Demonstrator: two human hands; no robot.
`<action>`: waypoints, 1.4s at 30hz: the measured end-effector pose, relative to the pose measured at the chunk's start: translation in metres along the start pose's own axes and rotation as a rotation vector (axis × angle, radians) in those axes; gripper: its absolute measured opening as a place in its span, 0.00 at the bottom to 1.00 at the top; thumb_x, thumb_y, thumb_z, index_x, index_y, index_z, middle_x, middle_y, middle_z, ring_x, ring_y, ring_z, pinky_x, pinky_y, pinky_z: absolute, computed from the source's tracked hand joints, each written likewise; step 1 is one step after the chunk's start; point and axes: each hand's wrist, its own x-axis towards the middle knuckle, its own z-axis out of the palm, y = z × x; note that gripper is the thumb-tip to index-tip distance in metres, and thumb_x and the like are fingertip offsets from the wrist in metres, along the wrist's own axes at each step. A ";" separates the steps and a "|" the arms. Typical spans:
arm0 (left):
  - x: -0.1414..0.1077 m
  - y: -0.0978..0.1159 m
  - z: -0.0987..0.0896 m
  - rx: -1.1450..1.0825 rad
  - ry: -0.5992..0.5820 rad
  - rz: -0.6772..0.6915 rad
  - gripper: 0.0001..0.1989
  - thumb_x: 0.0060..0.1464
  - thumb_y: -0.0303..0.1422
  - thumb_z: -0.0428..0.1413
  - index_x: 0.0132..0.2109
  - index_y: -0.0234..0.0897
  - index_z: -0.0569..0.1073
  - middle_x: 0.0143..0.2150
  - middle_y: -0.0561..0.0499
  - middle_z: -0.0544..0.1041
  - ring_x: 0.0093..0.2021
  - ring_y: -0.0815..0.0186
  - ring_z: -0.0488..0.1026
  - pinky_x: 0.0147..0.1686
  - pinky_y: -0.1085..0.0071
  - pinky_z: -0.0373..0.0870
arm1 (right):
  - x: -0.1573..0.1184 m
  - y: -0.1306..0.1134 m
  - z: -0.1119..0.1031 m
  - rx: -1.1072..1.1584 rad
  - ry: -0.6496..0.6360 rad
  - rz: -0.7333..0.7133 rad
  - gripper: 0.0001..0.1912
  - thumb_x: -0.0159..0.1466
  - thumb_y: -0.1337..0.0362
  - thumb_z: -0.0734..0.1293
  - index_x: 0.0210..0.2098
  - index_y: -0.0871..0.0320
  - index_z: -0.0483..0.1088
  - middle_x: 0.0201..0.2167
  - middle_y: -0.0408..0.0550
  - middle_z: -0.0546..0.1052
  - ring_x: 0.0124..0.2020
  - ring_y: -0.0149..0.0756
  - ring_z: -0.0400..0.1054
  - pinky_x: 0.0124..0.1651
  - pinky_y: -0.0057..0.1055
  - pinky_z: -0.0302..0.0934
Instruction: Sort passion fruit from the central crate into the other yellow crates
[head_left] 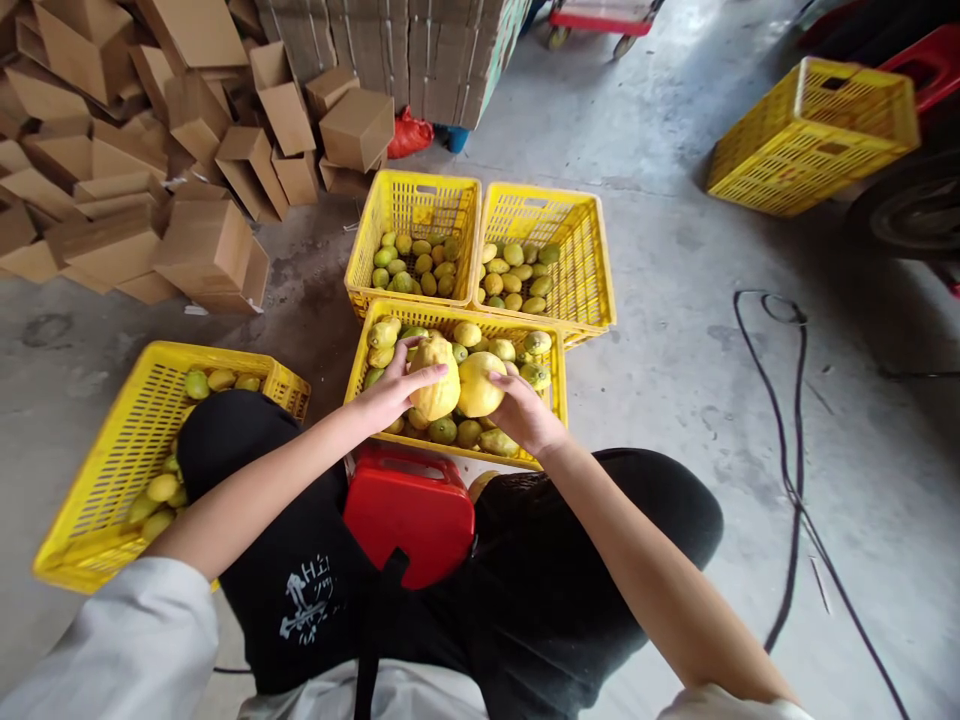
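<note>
My left hand [397, 388] is closed around a large, bumpy yellow fruit [435, 378], its thumb lying across the front. Beside it, my right hand [527, 408] grips a smoother, rounder yellow fruit [478, 386] by its right side. The two fruits are close together, and I cannot tell whether they touch. Both are held over a yellow plastic crate [556, 420] of yellow-green fruit between my knees. Parts of that crate's contents are hidden behind my hands.
Behind stand two yellow crates [412, 184] [604, 262] with more fruit. Another crate [97, 460] sits by my left knee, near a red plastic seat [409, 515]. Cardboard boxes [206, 240] pile up at left. A black cable [796, 440] and a yellow crate [765, 150] are at right.
</note>
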 end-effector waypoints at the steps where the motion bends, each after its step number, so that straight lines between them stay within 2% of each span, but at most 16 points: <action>1: -0.001 -0.001 0.000 0.014 -0.018 0.007 0.33 0.41 0.34 0.70 0.53 0.46 0.65 0.48 0.52 0.76 0.51 0.58 0.75 0.48 0.62 0.73 | -0.001 0.001 0.000 -0.005 -0.010 0.005 0.20 0.54 0.53 0.74 0.43 0.50 0.68 0.45 0.48 0.79 0.55 0.50 0.71 0.48 0.42 0.73; 3: -0.003 -0.004 0.001 0.046 -0.064 -0.012 0.31 0.40 0.36 0.71 0.51 0.43 0.68 0.48 0.49 0.77 0.51 0.56 0.75 0.49 0.61 0.72 | -0.002 0.002 0.001 -0.005 -0.030 0.006 0.22 0.54 0.51 0.75 0.43 0.49 0.68 0.46 0.49 0.79 0.54 0.49 0.72 0.47 0.43 0.73; 6: -0.005 -0.011 0.002 0.099 -0.100 -0.064 0.27 0.41 0.38 0.71 0.48 0.37 0.72 0.47 0.44 0.78 0.52 0.53 0.75 0.51 0.60 0.71 | -0.004 0.002 0.003 -0.032 -0.030 -0.020 0.22 0.52 0.55 0.77 0.42 0.47 0.67 0.44 0.45 0.78 0.51 0.48 0.72 0.46 0.42 0.73; 10: -0.005 -0.016 0.000 0.117 -0.043 -0.072 0.24 0.43 0.37 0.69 0.46 0.36 0.72 0.47 0.44 0.78 0.53 0.54 0.74 0.51 0.62 0.70 | -0.005 0.002 0.004 -0.071 -0.014 -0.006 0.23 0.50 0.58 0.78 0.42 0.46 0.67 0.43 0.42 0.77 0.48 0.46 0.72 0.44 0.41 0.72; 16: -0.004 -0.013 -0.002 0.035 -0.011 -0.133 0.19 0.44 0.32 0.61 0.45 0.36 0.70 0.44 0.47 0.78 0.51 0.56 0.75 0.44 0.66 0.73 | -0.004 0.004 0.002 -0.046 -0.012 0.033 0.21 0.53 0.56 0.75 0.43 0.47 0.67 0.44 0.42 0.77 0.48 0.45 0.72 0.43 0.39 0.70; 22: -0.001 -0.013 -0.006 0.069 -0.045 -0.169 0.22 0.46 0.33 0.66 0.48 0.38 0.70 0.47 0.45 0.77 0.51 0.56 0.75 0.44 0.64 0.74 | -0.001 0.001 -0.001 -0.024 0.019 0.050 0.18 0.51 0.57 0.69 0.41 0.49 0.66 0.44 0.44 0.76 0.53 0.48 0.69 0.43 0.40 0.71; 25: -0.001 -0.011 -0.006 0.058 -0.030 -0.162 0.26 0.42 0.34 0.70 0.47 0.38 0.70 0.47 0.45 0.77 0.50 0.56 0.76 0.46 0.63 0.74 | -0.001 0.001 -0.003 0.009 -0.010 0.075 0.19 0.48 0.60 0.67 0.40 0.49 0.65 0.45 0.44 0.77 0.56 0.51 0.69 0.46 0.43 0.72; 30: 0.000 -0.004 -0.003 -0.016 0.049 -0.075 0.28 0.40 0.33 0.71 0.48 0.40 0.70 0.46 0.49 0.77 0.49 0.58 0.76 0.49 0.63 0.74 | -0.004 0.001 -0.003 -0.029 -0.030 0.039 0.20 0.52 0.59 0.73 0.43 0.49 0.67 0.46 0.45 0.78 0.55 0.50 0.71 0.50 0.46 0.72; 35: 0.002 -0.012 -0.004 0.048 0.076 -0.063 0.28 0.41 0.37 0.71 0.47 0.41 0.67 0.44 0.50 0.77 0.43 0.62 0.77 0.43 0.64 0.76 | -0.004 0.002 -0.002 -0.100 -0.062 0.110 0.26 0.52 0.49 0.77 0.45 0.51 0.70 0.48 0.51 0.78 0.51 0.52 0.74 0.42 0.46 0.76; 39: 0.000 -0.024 -0.006 0.114 0.116 -0.097 0.31 0.40 0.40 0.72 0.48 0.40 0.66 0.46 0.48 0.77 0.42 0.62 0.77 0.38 0.67 0.75 | -0.004 0.008 -0.002 -0.114 -0.047 0.161 0.27 0.50 0.51 0.79 0.45 0.51 0.69 0.48 0.50 0.78 0.44 0.49 0.77 0.36 0.44 0.78; 42: -0.001 -0.025 -0.006 0.154 0.129 -0.135 0.28 0.43 0.42 0.69 0.48 0.40 0.67 0.48 0.47 0.77 0.44 0.60 0.77 0.36 0.69 0.74 | -0.004 0.011 -0.003 -0.110 -0.044 0.174 0.25 0.52 0.54 0.78 0.44 0.50 0.67 0.48 0.48 0.78 0.40 0.46 0.78 0.34 0.43 0.78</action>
